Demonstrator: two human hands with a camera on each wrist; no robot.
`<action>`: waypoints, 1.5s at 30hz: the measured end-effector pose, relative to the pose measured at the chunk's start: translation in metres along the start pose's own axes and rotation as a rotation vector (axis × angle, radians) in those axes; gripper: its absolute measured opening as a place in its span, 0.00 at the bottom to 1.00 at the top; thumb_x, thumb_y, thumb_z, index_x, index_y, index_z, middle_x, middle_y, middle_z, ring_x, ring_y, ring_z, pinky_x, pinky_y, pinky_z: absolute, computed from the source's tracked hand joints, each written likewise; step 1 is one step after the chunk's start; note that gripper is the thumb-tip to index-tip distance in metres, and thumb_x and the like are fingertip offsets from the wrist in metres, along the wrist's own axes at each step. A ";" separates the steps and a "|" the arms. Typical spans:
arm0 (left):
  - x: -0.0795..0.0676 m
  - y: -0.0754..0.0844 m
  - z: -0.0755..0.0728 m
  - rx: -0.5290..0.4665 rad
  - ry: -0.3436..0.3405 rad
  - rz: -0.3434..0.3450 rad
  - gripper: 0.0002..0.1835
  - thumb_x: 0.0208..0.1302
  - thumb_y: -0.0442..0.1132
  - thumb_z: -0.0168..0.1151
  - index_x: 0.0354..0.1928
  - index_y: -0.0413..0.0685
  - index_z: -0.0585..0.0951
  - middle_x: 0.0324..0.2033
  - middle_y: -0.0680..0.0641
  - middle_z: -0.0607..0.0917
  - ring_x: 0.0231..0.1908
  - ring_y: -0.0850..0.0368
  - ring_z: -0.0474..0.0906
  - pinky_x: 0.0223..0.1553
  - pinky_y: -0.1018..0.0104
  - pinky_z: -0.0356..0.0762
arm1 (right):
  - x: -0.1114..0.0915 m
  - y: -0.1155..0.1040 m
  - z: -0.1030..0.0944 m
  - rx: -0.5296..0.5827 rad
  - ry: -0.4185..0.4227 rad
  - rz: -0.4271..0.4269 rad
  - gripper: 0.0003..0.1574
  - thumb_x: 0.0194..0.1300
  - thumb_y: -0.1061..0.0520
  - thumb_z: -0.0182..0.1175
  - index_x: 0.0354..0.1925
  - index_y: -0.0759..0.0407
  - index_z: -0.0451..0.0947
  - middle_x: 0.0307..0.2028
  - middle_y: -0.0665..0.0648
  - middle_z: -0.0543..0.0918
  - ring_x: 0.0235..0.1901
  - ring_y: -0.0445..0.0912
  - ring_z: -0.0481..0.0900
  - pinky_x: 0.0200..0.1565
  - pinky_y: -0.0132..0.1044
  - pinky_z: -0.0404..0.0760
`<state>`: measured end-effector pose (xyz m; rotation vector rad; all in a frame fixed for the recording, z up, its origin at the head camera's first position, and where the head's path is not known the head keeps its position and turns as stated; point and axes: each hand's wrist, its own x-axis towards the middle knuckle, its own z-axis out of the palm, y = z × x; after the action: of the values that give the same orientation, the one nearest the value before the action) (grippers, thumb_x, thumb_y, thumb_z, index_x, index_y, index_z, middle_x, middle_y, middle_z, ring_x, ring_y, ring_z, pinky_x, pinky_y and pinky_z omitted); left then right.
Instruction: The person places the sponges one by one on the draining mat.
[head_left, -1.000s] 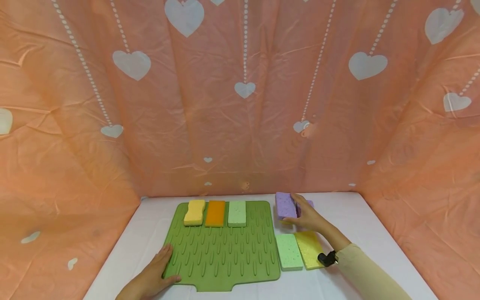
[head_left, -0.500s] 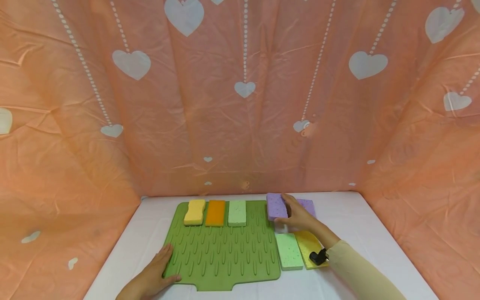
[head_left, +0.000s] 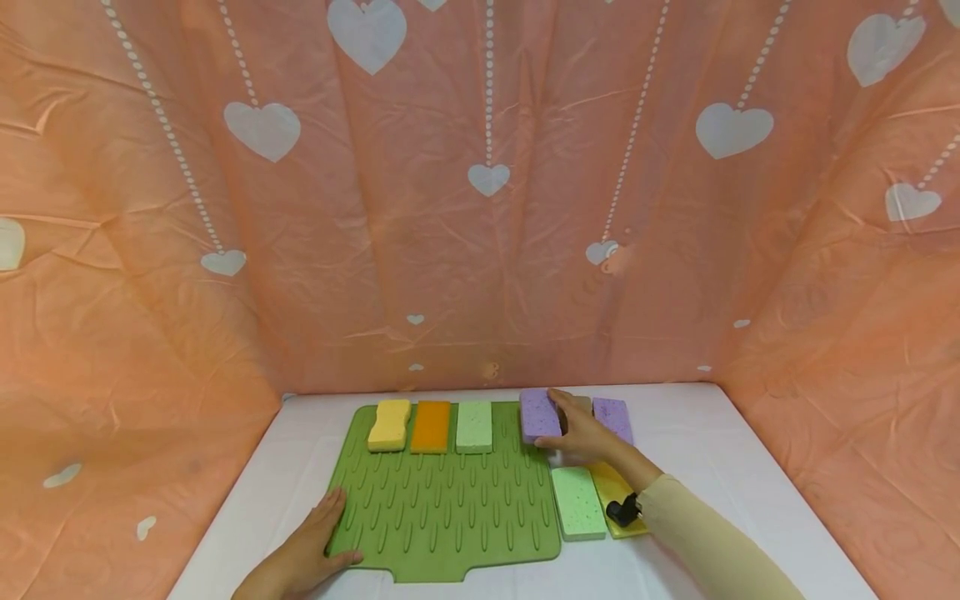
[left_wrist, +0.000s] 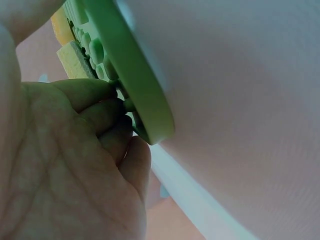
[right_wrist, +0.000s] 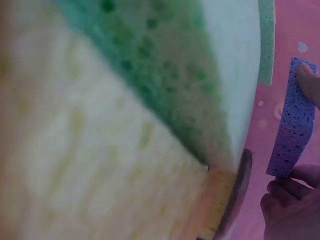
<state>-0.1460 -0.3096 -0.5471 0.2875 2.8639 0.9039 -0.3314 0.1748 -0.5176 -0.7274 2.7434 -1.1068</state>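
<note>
My right hand (head_left: 588, 433) grips a purple sponge (head_left: 538, 417) over the back right corner of the green ribbed mat (head_left: 450, 517). Thumb and fingers hold its opposite ends, as the right wrist view shows with the sponge (right_wrist: 292, 120) raised off the table. My left hand (head_left: 303, 542) lies at the mat's front left edge, thumb and fingers spread. In the left wrist view its fingertips touch the mat's rim (left_wrist: 145, 105). Along the mat's back lie a wavy yellow sponge (head_left: 390, 425), an orange sponge (head_left: 431, 427) and a pale green sponge (head_left: 474, 427), side by side.
Right of the mat, a light green sponge (head_left: 578, 504) lies beside a yellow sponge (head_left: 606, 483), partly under my right wrist. Another purple sponge (head_left: 613, 417) lies behind my right hand. A peach curtain with hearts (head_left: 487, 292) encloses the white table (head_left: 705, 450).
My right hand has carried the purple sponge leftward from the stack at right to above the mat's back right corner. The other purple sponge is now uncovered. My left hand has stayed put.
</note>
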 end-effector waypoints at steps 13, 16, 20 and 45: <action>0.000 -0.003 0.000 -0.009 -0.012 0.016 0.63 0.63 0.59 0.77 0.79 0.19 0.54 0.78 0.18 0.52 0.77 0.16 0.47 0.81 0.36 0.43 | 0.012 -0.009 0.009 -0.022 -0.044 0.002 0.72 0.65 0.40 0.78 0.85 0.70 0.45 0.84 0.72 0.51 0.81 0.70 0.52 0.79 0.65 0.57; -0.001 0.001 -0.002 0.004 -0.014 -0.001 0.63 0.62 0.58 0.78 0.79 0.19 0.54 0.79 0.19 0.52 0.77 0.16 0.48 0.80 0.32 0.45 | 0.013 -0.011 0.010 -0.036 -0.050 -0.010 0.72 0.65 0.40 0.78 0.84 0.71 0.46 0.83 0.73 0.51 0.81 0.71 0.53 0.78 0.66 0.58; -0.002 0.008 -0.005 0.013 -0.025 -0.023 0.62 0.62 0.56 0.79 0.79 0.19 0.54 0.79 0.20 0.52 0.78 0.18 0.47 0.76 0.26 0.49 | 0.017 -0.013 0.012 -0.076 -0.060 -0.027 0.72 0.64 0.40 0.78 0.84 0.72 0.48 0.83 0.74 0.53 0.81 0.71 0.54 0.79 0.65 0.58; -0.002 0.013 -0.007 0.055 -0.031 -0.011 0.60 0.64 0.54 0.78 0.78 0.18 0.54 0.79 0.19 0.54 0.78 0.19 0.48 0.75 0.26 0.54 | 0.026 -0.010 0.026 -0.096 -0.095 -0.006 0.72 0.64 0.39 0.79 0.82 0.75 0.49 0.81 0.75 0.57 0.80 0.68 0.58 0.79 0.61 0.60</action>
<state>-0.1435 -0.3038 -0.5335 0.2887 2.8621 0.8122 -0.3438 0.1398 -0.5275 -0.7783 2.7317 -0.9221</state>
